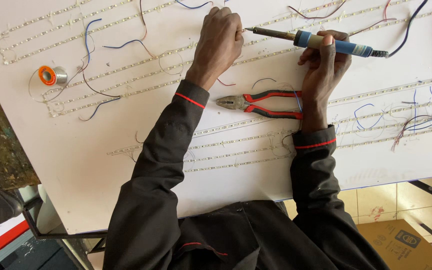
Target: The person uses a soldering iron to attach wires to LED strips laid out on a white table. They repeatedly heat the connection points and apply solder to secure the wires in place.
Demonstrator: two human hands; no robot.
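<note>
Head view: The right hand (326, 57) is closed around the blue handle of a soldering iron (316, 41). The iron's long axis lies nearly horizontal across the frame, with a slight tilt; its metal tip points toward the frame's left and ends beside the left hand (219, 42), and its cable leaves the handle toward the upper right. The left hand rests knuckles up on the white board (76, 165), fingers curled down onto an LED strip (271, 39) next to the iron's tip; whether it pinches anything cannot be determined. Between the two forearms lie pliers (261, 104) with red and black handles, jaws pointing toward the frame's left, long axis roughly horizontal. A solder spool (52, 75) sits well apart at the board's left. Loose blue and red wires (416, 120) lie at the right.
</note>
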